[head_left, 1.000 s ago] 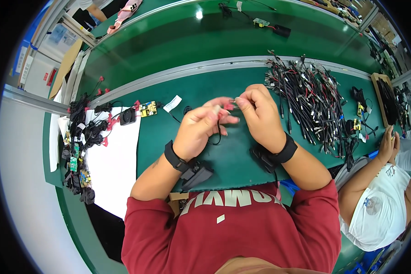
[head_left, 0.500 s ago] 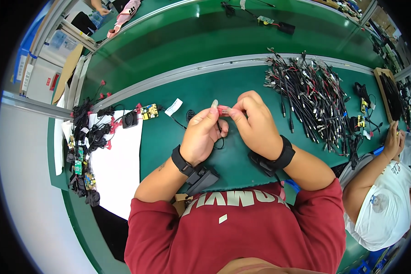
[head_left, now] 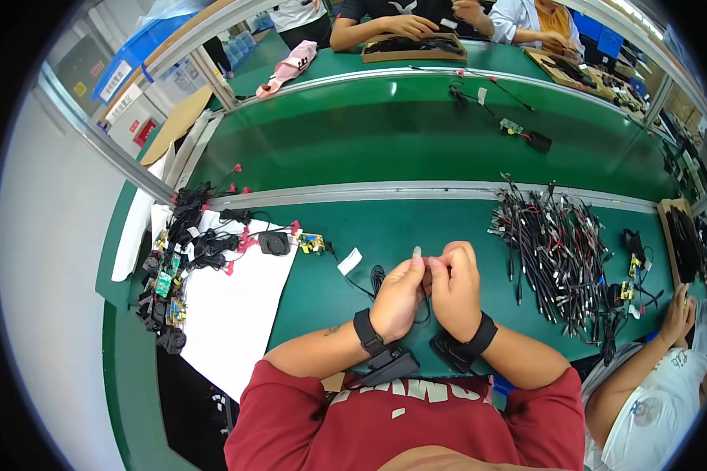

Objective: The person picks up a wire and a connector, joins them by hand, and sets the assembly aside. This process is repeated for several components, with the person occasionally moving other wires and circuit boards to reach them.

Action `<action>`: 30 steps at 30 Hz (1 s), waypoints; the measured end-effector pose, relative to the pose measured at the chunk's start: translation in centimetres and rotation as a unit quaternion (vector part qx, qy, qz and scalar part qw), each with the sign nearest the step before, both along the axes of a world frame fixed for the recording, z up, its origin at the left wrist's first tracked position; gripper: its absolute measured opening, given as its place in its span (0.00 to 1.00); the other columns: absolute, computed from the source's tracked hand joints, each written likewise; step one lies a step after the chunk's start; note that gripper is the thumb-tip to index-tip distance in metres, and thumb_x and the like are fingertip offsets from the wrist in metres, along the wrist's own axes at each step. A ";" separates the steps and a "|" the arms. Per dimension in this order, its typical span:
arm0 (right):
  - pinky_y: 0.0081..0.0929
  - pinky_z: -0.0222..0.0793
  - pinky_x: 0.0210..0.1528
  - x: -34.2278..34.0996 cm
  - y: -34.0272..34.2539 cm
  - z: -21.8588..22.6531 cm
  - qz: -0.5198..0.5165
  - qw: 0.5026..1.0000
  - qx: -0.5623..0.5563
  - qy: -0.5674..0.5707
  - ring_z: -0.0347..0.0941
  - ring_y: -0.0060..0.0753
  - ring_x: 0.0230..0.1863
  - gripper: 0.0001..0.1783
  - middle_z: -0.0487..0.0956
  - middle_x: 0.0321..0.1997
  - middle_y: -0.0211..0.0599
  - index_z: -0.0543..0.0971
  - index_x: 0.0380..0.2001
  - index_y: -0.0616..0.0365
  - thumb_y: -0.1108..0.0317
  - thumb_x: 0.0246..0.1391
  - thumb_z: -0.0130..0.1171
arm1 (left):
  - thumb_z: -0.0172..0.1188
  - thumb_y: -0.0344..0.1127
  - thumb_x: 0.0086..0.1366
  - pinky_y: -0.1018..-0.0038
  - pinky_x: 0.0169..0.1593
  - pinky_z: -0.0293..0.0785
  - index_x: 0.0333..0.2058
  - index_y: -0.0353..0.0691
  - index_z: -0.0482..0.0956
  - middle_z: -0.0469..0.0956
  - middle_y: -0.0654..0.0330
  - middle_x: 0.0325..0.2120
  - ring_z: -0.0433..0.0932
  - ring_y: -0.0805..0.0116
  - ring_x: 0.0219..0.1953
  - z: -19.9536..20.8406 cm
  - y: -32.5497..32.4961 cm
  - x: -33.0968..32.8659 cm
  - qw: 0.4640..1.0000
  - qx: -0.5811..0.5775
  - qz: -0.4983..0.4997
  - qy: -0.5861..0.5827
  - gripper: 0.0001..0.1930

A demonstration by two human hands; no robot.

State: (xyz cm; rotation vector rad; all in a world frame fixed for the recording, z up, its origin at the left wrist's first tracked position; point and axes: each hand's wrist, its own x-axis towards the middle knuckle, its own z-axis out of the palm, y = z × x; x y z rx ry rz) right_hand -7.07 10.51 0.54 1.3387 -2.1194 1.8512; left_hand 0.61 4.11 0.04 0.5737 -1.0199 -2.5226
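Above the green bench, my left hand (head_left: 397, 304) and my right hand (head_left: 459, 297) meet with thumbs and fingertips pinched together. Between them is a small red piece, now almost wholly covered by the fingers. A thin black cable (head_left: 378, 277) comes to my left hand, partly coiled beside it, and a loop hangs below the fingers. Further left along the cable are a white tag (head_left: 349, 261) and a small yellow circuit board (head_left: 311, 242). Both wrists wear black bands with dark boxy units.
On the left, tangled black cables (head_left: 212, 250) with red ends and circuit boards lie partly on white paper (head_left: 239, 330). A big pile of black cables (head_left: 554, 259) lies on the right, near a cardboard tray (head_left: 668, 235). A co-worker (head_left: 644, 392) sits at right; others work across the bench.
The view has tilted upward, so the far bench and more people show. My fingers have closed over the red piece, which was plainly visible before.
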 end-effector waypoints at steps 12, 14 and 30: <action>0.27 0.62 0.29 -1.9 0.0 1.3 0.093 0.994 0.065 -0.003 0.65 0.39 0.26 0.07 0.68 0.24 0.41 0.67 0.20 0.64 0.72 0.45 0.52 | 0.41 0.38 0.63 0.77 0.43 0.65 0.37 0.30 0.71 0.74 0.54 0.34 0.71 0.70 0.37 0.9 -2.0 0.7 0.922 -0.381 0.014 -0.064 0.16; 0.25 0.62 0.27 -3.8 0.9 4.7 0.085 0.984 0.153 0.029 0.66 0.36 0.24 0.07 0.69 0.23 0.39 0.69 0.20 0.63 0.72 0.44 0.54 | 0.54 0.46 0.54 0.67 0.52 0.57 0.55 0.35 0.51 0.69 0.50 0.42 0.67 0.61 0.47 2.3 -3.4 1.8 0.846 -0.530 -0.034 -0.044 0.35; 0.25 0.52 0.54 -24.0 -14.1 12.1 -0.040 0.872 0.112 0.476 0.60 0.36 0.53 0.20 0.66 0.51 0.44 0.68 0.45 0.64 0.67 0.48 0.50 | 0.59 0.33 0.46 0.66 0.42 0.64 0.41 0.40 0.68 0.64 0.44 0.41 0.67 0.51 0.40 12.9 -29.8 3.2 0.379 -0.840 0.187 -0.339 0.20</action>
